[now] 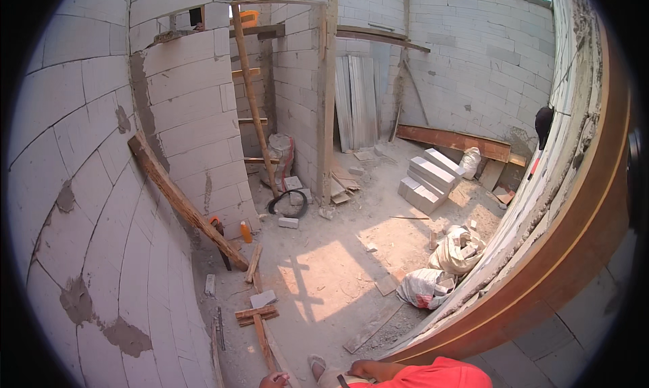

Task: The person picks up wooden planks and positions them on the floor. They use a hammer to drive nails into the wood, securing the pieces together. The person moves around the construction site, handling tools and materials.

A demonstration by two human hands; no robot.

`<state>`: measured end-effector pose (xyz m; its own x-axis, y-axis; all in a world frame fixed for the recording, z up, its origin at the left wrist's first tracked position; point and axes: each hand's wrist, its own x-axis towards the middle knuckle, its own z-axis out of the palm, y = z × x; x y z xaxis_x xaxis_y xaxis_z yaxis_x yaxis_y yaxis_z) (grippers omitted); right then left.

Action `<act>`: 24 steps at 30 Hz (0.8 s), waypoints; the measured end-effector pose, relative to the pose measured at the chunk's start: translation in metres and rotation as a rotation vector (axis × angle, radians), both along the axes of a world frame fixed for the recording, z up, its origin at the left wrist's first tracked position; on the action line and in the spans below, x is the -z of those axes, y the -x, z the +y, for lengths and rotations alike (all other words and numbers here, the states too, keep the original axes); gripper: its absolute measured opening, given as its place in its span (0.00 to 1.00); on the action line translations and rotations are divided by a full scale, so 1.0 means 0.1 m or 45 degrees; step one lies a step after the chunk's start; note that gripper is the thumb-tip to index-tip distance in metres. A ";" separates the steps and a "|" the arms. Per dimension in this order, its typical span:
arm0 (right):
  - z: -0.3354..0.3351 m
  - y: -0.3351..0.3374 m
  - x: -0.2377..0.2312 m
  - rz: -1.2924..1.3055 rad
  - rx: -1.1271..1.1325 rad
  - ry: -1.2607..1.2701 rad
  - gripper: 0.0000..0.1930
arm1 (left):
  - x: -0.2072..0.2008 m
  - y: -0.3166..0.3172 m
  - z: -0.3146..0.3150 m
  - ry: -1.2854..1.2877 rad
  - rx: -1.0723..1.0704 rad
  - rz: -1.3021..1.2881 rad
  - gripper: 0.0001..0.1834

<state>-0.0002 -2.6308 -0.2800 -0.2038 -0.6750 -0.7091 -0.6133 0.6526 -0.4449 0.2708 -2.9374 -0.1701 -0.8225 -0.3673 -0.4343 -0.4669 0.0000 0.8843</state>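
Observation:
At the bottom edge my left hand is only partly in view, beside the lower end of a wooden T-shaped prop. Its fingers look bent, but the edge cuts them off, so a grip cannot be made out. My right hand, below a red sleeve, rests by my light-coloured trousers; its fingers are mostly hidden. A dark strip lies close to it. One sandalled foot shows between the two hands.
Pale block walls surround a dusty floor. A timber plank leans at left near an orange bottle. A wooden ladder stands in a doorway. Stacked blocks and rubble sacks sit at right, beside a brown curved edge.

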 end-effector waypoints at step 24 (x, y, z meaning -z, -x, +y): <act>-0.99 4.98 -1.11 0.217 1.160 0.442 0.26 | 0.76 5.35 -3.00 0.059 0.501 -0.965 0.12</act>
<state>-0.4986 -2.7300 -0.1688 -0.8295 -0.3742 -0.4146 -0.0149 0.7569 -0.6534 -0.2645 -3.2372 -0.2458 -0.3871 -0.1469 -0.9103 -0.8909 0.3142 0.3281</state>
